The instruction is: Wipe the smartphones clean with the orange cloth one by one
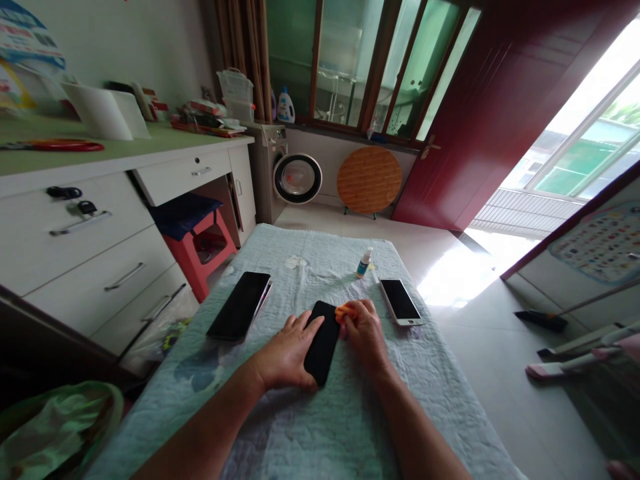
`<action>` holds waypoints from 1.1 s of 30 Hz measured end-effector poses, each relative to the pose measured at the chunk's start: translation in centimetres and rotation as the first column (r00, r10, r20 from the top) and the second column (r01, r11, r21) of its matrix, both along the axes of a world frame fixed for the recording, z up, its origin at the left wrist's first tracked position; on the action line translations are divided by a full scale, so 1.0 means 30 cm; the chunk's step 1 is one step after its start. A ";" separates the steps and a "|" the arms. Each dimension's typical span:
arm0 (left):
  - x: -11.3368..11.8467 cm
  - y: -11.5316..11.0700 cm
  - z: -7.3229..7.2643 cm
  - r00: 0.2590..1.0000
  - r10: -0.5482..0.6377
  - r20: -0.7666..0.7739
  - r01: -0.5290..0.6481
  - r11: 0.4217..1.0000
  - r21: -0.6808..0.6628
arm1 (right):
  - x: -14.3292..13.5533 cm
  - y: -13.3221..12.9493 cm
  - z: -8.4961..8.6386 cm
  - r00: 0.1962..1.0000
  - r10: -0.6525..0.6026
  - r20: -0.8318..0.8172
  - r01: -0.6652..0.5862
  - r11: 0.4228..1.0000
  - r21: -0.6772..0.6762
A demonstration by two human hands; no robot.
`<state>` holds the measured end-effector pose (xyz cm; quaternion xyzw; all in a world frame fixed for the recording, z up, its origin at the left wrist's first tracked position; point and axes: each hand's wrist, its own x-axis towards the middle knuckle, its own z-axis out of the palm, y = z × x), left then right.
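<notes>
A black smartphone lies flat on the cloth-covered table in front of me. My left hand grips it along its left side, thumb near the bottom corner and fingers over the upper edge. Pinched in my right hand is an orange cloth, touching the phone's upper right edge. To the left rests a larger black phone or small tablet, and on the right a white smartphone with a dark screen. A small spray bottle with a white top stands beyond them.
A pale blue quilted cloth covers the table. At left are a red stool, white drawers and a green bin. Behind stand a washing machine with its door ajar and a round wooden tabletop.
</notes>
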<state>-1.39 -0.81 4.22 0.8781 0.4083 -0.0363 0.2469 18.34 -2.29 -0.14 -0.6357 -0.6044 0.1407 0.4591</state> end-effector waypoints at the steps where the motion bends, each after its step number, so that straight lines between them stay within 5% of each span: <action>1: 0.005 -0.002 -0.009 1.000 0.009 0.020 -0.009 1.000 0.020 | 0.000 0.001 0.000 1.000 0.012 0.021 -0.011 1.000 -0.021; 10: 0.059 -0.021 -0.067 0.982 0.081 0.173 -0.104 0.986 0.130 | 0.005 0.006 0.001 0.965 0.080 0.251 -0.055 0.993 -0.104; 24: 0.077 -0.026 -0.069 0.965 0.108 0.237 -0.139 0.983 0.119 | 0.005 -0.046 0.056 0.931 0.252 0.264 -0.203 0.959 -0.198; 33: 0.079 -0.024 -0.089 0.944 0.121 0.306 -0.172 0.974 0.147 | -0.001 -0.100 0.091 0.862 0.467 0.196 -0.413 0.872 -0.262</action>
